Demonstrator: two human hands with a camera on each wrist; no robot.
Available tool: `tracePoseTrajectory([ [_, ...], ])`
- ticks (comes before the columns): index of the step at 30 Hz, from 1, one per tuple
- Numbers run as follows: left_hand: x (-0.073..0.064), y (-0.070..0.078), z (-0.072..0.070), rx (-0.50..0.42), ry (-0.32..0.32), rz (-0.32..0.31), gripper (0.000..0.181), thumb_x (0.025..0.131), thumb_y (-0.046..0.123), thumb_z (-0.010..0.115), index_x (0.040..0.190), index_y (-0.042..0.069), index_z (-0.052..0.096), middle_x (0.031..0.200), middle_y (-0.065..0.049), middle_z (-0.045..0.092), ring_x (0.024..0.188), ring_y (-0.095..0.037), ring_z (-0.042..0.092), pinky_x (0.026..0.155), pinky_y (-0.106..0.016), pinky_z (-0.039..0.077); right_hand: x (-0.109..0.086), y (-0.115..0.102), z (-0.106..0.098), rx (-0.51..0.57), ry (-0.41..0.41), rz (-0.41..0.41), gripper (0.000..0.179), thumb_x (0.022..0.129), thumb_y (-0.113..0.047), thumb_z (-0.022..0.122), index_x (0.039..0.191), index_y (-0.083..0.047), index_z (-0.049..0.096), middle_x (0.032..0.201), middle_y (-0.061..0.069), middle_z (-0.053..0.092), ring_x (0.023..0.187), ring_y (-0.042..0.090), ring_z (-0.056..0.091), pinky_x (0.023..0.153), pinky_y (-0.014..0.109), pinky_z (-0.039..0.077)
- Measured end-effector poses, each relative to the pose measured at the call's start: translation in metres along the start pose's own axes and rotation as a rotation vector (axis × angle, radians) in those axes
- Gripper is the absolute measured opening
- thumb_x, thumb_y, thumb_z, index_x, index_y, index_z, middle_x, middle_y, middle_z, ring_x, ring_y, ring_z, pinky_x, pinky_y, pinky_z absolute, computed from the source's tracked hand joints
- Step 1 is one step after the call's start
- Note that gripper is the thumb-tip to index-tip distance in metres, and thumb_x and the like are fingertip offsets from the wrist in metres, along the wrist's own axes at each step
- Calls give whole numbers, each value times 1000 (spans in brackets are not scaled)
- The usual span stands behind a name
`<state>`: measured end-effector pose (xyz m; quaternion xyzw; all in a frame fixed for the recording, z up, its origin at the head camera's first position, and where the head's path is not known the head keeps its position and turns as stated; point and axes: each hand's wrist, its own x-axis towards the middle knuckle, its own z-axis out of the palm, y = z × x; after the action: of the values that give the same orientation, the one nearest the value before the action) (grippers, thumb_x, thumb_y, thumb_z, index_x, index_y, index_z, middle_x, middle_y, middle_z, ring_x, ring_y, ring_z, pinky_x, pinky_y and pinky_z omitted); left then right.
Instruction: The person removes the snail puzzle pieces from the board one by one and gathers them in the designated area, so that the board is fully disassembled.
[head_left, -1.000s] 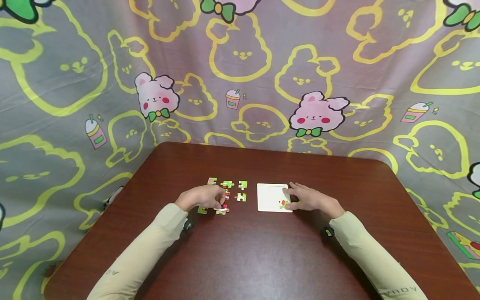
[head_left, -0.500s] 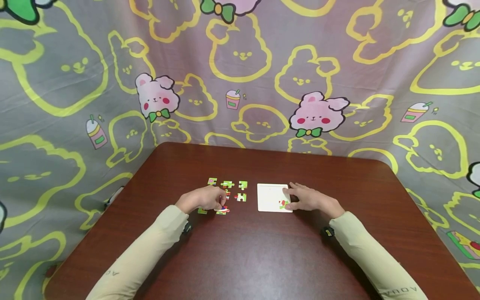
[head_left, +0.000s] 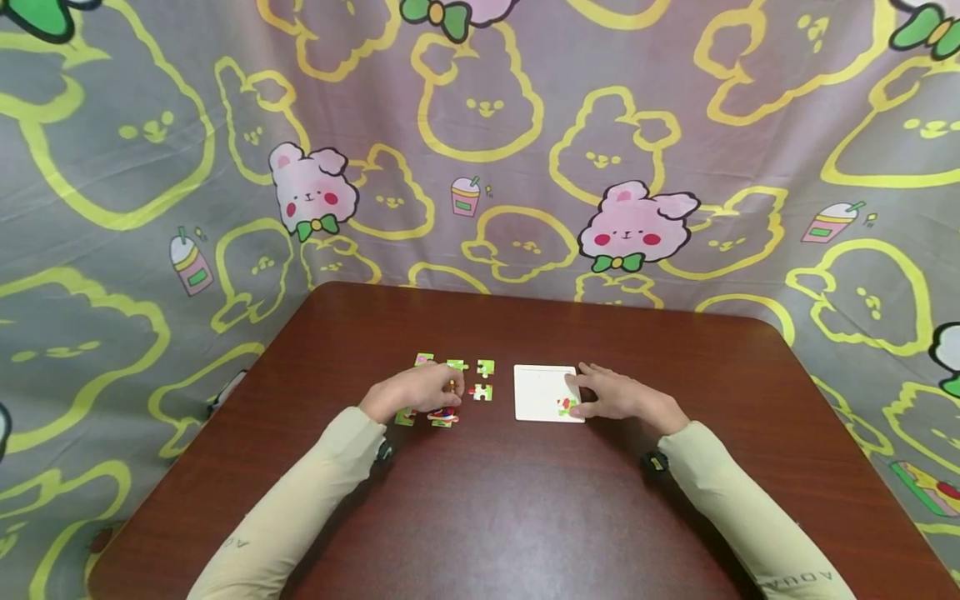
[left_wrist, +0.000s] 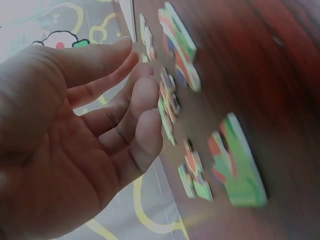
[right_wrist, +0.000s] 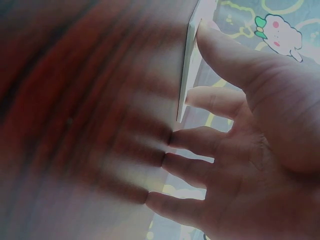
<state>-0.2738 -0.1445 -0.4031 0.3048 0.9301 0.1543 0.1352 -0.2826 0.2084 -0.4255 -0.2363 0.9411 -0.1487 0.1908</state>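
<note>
My left hand hovers over the puzzle pieces, its fingers loosely curled; in the left wrist view nothing shows between thumb and fingertips. Just below its fingertips lies a red, white and blue puzzle piece, also seen as a raised-looking piece. A green-edged piece lies nearer the wrist. To the right, my right hand rests at the right edge of a white square board, thumb and index finger touching it, the other fingertips down on the table. One green and red piece sits in the board's near right corner.
More pieces lie left of the board: a top-right piece, a piece with a red tab and a far-left piece. The brown table meets a patterned curtain behind.
My left hand has moved slightly right and away from the red, white and blue piece, fingers now over the middle pieces. The right hand and board have stayed put.
</note>
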Motion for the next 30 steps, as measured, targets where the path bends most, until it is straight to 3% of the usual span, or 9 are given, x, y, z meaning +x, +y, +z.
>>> tracePoseTrajectory([
  [10, 26, 27, 8, 2, 19, 95, 6, 93, 21, 66, 90, 16, 64, 79, 6, 64, 70, -6, 55, 69, -25, 46, 1, 0, 0, -13, 12, -16, 73, 91, -43, 67, 150, -9, 39, 159, 29, 19, 147, 48, 16, 113, 64, 24],
  [18, 43, 47, 10, -7, 38, 97, 11, 93, 26, 67, 99, 16, 65, 89, 4, 69, 85, -8, 63, 79, -27, 49, 2, 1, -2, -20, 8, -16, 72, 91, -42, 66, 150, -10, 39, 159, 29, 20, 147, 48, 16, 113, 65, 24],
  [25, 52, 61, 12, -38, 50, 86, 25, 94, 25, 65, 114, 9, 65, 92, -1, 72, 84, -9, 65, 79, -27, 49, 5, -1, -1, -31, 1, -6, 76, 90, -46, 67, 150, -9, 39, 158, 31, 20, 146, 50, 17, 111, 65, 25],
  [30, 65, 73, 15, -51, 43, 78, 27, 95, 27, 65, 116, 10, 64, 99, -3, 72, 86, -10, 66, 78, -25, 50, 3, -1, -1, -22, 7, 3, 75, 89, -44, 68, 149, -9, 40, 158, 30, 21, 146, 49, 18, 111, 65, 26],
])
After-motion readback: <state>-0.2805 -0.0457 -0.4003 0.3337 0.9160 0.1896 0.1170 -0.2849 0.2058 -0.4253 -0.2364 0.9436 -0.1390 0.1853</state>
